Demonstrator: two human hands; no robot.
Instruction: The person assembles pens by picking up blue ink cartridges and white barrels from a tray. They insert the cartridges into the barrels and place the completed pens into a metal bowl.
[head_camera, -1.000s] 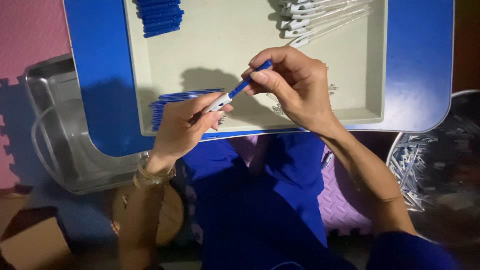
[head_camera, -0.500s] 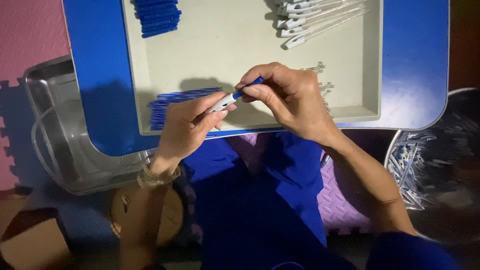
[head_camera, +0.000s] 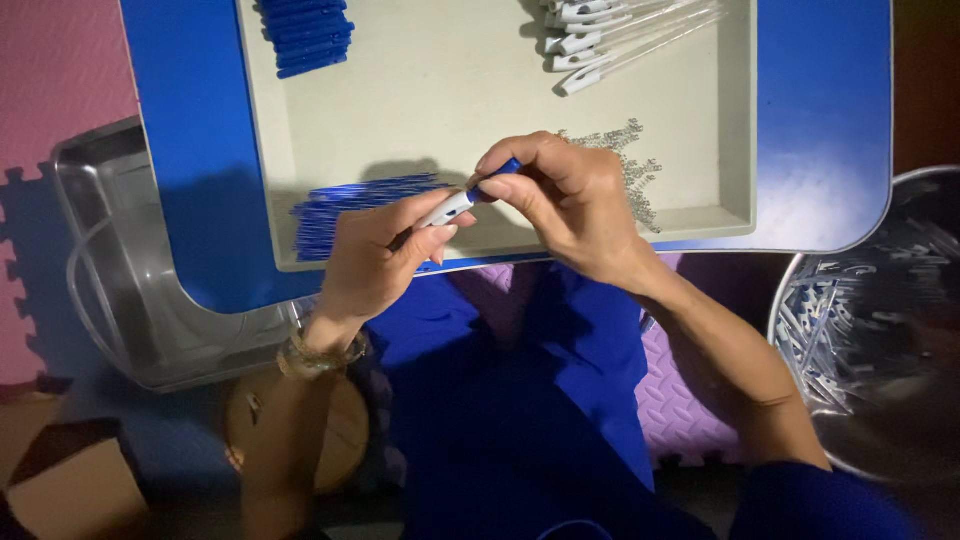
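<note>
Plastic pen, slim white barrel w/ blue end piece, sits pinched between both hands just above front rim of beige shallow tray on blue worktop. Left hand grip closed round white barrel; right hand fingertips closed narrow on blue end. Judged light, stiff, smooth so a bit slippery; thin parts prob. snap if bent. Best hold: barrel mid-length, fingertip pinch at tip. Nearby in tray: blue refill-like sticks pile, blue caps stack, white pen barrels, small metal springs. Metal bowl w/ pens at right.
</note>
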